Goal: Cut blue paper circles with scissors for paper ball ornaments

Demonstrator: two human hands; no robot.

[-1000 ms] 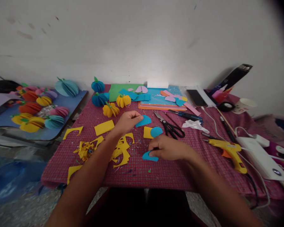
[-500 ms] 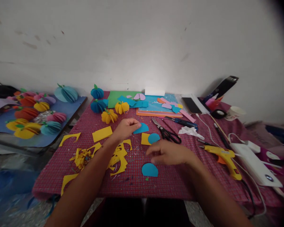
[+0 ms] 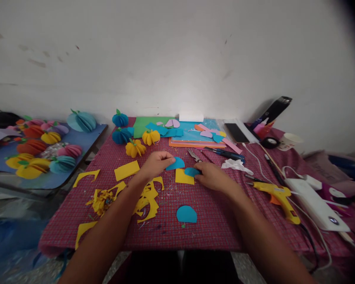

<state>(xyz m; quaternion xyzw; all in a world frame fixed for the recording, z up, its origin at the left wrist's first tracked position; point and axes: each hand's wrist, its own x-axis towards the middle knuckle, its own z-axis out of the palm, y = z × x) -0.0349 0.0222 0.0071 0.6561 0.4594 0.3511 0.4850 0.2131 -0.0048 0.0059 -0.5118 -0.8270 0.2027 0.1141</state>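
**Blue half-circles, one piece at a time**

Progress check, judging by the spread: a good batch of finished paper pumpkins (image 3: pixel 44 152) sits on the side board at the left, plus a few yellow and blue ones (image 3: pixel 135 148) at the back of the tabletop (image 3: pixel 219 221). Yellow offcuts (image 3: pixel 148 199) are piled near the left forearm, so the yellow cutting looks done. The blue set looks barely started, just loose folded pieces so far, nothing glued; the glue gun (image 3: pixel 279 195) lies untouched at the right.

Right now the left hand (image 3: pixel 156 162) pinches a blue half-circle (image 3: pixel 176 163) at its edge, fingers pressed together, low over the cloth. The right hand (image 3: pixel 214 176) has its fingertips closed on another blue piece (image 3: pixel 191 171) that lies on a yellow square (image 3: pixel 184 177).

Compared with a second back: the right hand was pressing a blue half-circle (image 3: pixel 186 214) flat near the front edge. That one now lies on its own there, and the hand has moved up to the piece on the square, covering the scissors (image 3: pixel 193 154). Left hand hasn't budged.
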